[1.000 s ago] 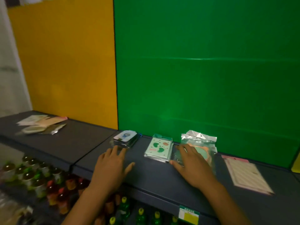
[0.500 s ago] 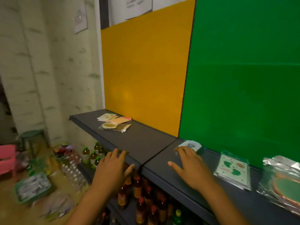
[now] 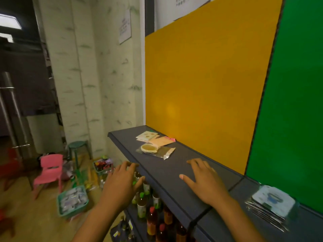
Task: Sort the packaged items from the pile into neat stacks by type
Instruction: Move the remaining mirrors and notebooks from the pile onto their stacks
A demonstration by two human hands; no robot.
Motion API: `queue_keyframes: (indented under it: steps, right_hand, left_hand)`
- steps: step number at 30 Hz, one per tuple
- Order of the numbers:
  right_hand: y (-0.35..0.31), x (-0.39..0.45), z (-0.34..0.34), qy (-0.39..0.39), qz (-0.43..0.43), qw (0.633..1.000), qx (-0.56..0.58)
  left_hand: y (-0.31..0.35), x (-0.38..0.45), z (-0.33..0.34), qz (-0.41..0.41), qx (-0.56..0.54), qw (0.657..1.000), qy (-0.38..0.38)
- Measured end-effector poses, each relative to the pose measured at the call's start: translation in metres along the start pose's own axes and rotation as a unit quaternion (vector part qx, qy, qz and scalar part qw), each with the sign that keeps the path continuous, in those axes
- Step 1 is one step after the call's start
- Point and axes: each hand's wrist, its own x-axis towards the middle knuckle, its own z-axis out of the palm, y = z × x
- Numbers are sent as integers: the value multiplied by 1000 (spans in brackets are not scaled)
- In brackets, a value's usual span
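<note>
A small pile of packaged items (image 3: 155,144) lies at the far left end of the dark grey shelf (image 3: 167,175): pale cards, a pink-edged packet and a clear packet with a round yellow piece. A neat stack of white-and-blue packets (image 3: 272,202) sits at the right, below the green panel. My left hand (image 3: 122,184) hovers off the shelf's front edge, fingers spread, empty. My right hand (image 3: 204,180) is over the shelf top between pile and stack, fingers apart, holding nothing.
Bottles (image 3: 152,206) fill the lower shelf under the front edge. On the floor to the left stand a pink chair (image 3: 49,172), a green stool (image 3: 77,147) and a green basket (image 3: 72,200) of packets. Yellow and green panels back the shelf.
The view has swung left along the shelf. The green-print and round-pad stacks have left the frame; both hands moved left toward the loose pile, still empty.
</note>
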Motion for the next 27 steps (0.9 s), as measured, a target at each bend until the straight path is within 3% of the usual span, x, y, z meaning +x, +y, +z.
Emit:
queue_keyframes:
  steps: [5, 14, 27]
  right_hand:
    - [10, 67, 24, 4, -15, 1000, 0]
    - [14, 143, 81, -30, -33, 999, 3]
    - [18, 230, 128, -21, 65, 997, -32]
  left_hand:
    - [-14, 55, 13, -7, 2, 1000, 20]
    - [-52, 111, 60, -38, -22, 999, -10]
    - [-103, 231, 114, 33, -108, 993, -35]
